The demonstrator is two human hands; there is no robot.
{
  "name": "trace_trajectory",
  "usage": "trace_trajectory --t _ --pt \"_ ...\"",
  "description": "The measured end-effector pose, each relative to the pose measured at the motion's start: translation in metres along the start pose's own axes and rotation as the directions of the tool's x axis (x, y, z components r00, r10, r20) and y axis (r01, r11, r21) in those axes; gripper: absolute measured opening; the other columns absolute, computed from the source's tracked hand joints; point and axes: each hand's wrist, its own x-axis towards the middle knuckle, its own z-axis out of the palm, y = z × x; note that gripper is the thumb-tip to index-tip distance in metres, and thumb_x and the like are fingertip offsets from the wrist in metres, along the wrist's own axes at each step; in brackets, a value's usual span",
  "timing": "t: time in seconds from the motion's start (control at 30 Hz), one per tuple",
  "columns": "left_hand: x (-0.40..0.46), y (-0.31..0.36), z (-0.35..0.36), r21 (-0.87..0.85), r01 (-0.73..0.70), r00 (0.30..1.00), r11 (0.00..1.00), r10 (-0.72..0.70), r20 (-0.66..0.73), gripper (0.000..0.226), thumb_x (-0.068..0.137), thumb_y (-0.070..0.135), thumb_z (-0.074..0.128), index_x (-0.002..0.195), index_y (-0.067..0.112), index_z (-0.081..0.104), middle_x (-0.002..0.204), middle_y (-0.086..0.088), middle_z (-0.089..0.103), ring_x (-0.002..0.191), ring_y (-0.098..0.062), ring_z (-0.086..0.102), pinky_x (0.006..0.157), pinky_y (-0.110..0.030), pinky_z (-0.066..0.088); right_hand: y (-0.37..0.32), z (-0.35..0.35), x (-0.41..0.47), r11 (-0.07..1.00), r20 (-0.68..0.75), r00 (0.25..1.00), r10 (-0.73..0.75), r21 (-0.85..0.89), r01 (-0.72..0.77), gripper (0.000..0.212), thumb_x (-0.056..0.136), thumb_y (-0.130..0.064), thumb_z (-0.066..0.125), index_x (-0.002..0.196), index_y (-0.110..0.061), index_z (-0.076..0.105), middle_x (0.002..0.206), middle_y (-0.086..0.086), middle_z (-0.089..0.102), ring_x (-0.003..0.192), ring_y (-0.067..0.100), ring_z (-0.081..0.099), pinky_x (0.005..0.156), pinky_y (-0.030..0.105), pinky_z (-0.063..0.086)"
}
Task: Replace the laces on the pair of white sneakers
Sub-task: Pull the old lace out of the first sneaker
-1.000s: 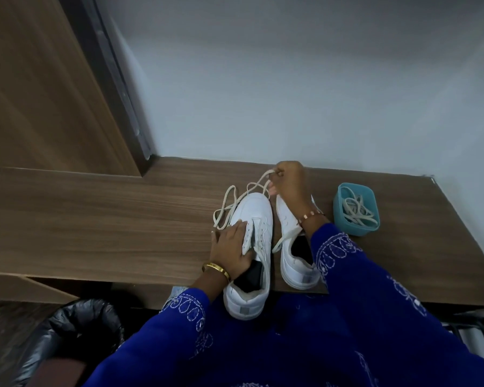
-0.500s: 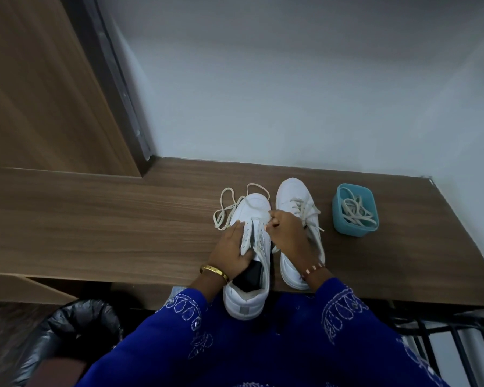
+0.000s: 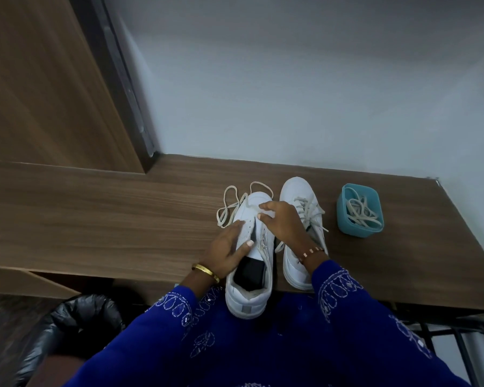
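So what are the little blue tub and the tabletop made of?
The blue tub looks like plastic: smooth, evenly coloured, thin rounded walls with a soft sheen. The tabletop looks like wood-grain laminate, matte, with very regular straight streaks; solid wood can't be ruled out.

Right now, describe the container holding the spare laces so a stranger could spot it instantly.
Start at the long wooden shelf under the pale wall and follow it to its right end. Past the two white sneakers stands a small teal tub with a tangle of cream laces inside. It is the only coloured, open-topped item there, standing apart from the shoes.
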Motion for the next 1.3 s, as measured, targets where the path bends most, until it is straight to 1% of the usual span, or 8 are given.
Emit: trace_trajectory --t 0.2,0.37,0.5,0.9,0.97,1.03,1.13,1.3 --pt "0.011 -0.001 -0.013 -0.076 0.105 0.974 0.992 -0.118 -0.193 0.054 0.086 0.037 0.043 0.131 0.007 0.047 0.120 0.004 0.054 0.106 -0.010 0.051 0.083 -0.014 0.033 -0.008 0.000 0.026 0.987 0.138 0.989 -0.051 -0.141 0.071 0.046 0.085 -0.014 0.063 0.129 -0.005 0.052 0.134 0.013 0.051 0.124 0.025 0.048 0.100 0.030 0.036" --pt "0.039 -0.033 -0.011 0.089 0.224 0.966 0.970 -0.209 -0.153 0.061 0.080 0.007 0.061 0.137 0.002 0.037 0.140 -0.014 0.043 0.129 -0.027 0.040 0.107 -0.032 0.032 -0.017 0.011 0.051 0.942 0.277 0.959 -0.050 -0.305 0.138 0.045 0.085 -0.018 0.065 0.126 -0.004 0.053 0.122 0.016 0.056 0.114 0.028 0.053 0.090 0.031 0.041" --pt "0.054 -0.040 -0.009 0.132 0.241 0.966 0.962 -0.225 -0.125 0.064 0.079 -0.009 0.049 0.140 0.001 0.034 0.144 -0.019 0.037 0.135 -0.030 0.032 0.113 -0.039 0.025 -0.017 0.021 0.065 0.890 0.299 0.953 -0.053 -0.419 0.181 0.042 0.088 -0.023 0.061 0.124 -0.003 0.055 0.122 0.015 0.060 0.115 0.028 0.053 0.092 0.033 0.042" --pt "0.074 -0.050 -0.022 0.383 0.222 0.974 0.897 -0.191 -0.119 0.027 0.089 0.003 0.049 0.110 0.001 0.066 0.116 -0.019 0.060 0.098 -0.038 0.058 0.078 -0.036 0.041 -0.017 0.046 0.087 0.714 0.354 0.931 -0.087 -0.629 0.306 0.039 0.091 -0.031 0.053 0.125 -0.011 0.052 0.124 0.014 0.058 0.119 0.031 0.049 0.104 0.045 0.032" --pt "0.075 -0.048 -0.029 0.295 0.249 0.960 0.922 -0.194 -0.203 0.021 0.086 0.001 0.054 0.103 -0.002 0.067 0.109 -0.020 0.062 0.094 -0.037 0.059 0.076 -0.034 0.038 -0.019 0.049 0.088 0.685 0.364 0.927 -0.090 -0.653 0.323 0.044 0.089 -0.033 0.056 0.127 -0.012 0.049 0.127 0.016 0.054 0.120 0.033 0.047 0.103 0.045 0.033" --pt "0.074 -0.041 -0.036 -0.052 0.308 0.889 0.950 -0.307 -0.339 0.011 0.084 0.000 0.061 0.090 -0.005 0.069 0.087 -0.012 0.068 0.077 -0.023 0.062 0.068 -0.027 0.038 -0.023 0.053 0.089 0.670 0.383 0.918 -0.103 -0.655 0.349 0.050 0.086 -0.032 0.060 0.131 -0.016 0.044 0.130 0.018 0.050 0.121 0.034 0.045 0.103 0.045 0.032" --pt "0.073 -0.027 -0.047 -0.656 0.246 0.766 0.713 -0.558 -0.319 0.012 0.083 -0.006 0.059 0.091 0.000 0.066 0.051 0.015 0.064 0.049 0.005 0.057 0.055 -0.014 0.047 -0.030 0.058 0.085 0.690 0.423 0.893 -0.152 -0.602 0.402 0.045 0.084 -0.027 0.064 0.126 -0.016 0.051 0.125 0.011 0.055 0.117 0.030 0.050 0.103 0.044 0.030" --pt "0.072 -0.025 -0.070 -0.665 0.182 0.747 0.725 -0.542 -0.386 0.020 0.082 -0.007 0.060 0.101 -0.001 0.063 0.050 0.018 0.063 0.049 0.007 0.057 0.055 -0.008 0.046 -0.034 0.068 0.074 0.765 0.465 0.867 -0.178 -0.489 0.420 0.020 0.087 -0.012 0.058 0.104 -0.006 0.066 0.104 0.014 0.066 0.102 0.033 0.058 0.086 0.033 0.042"
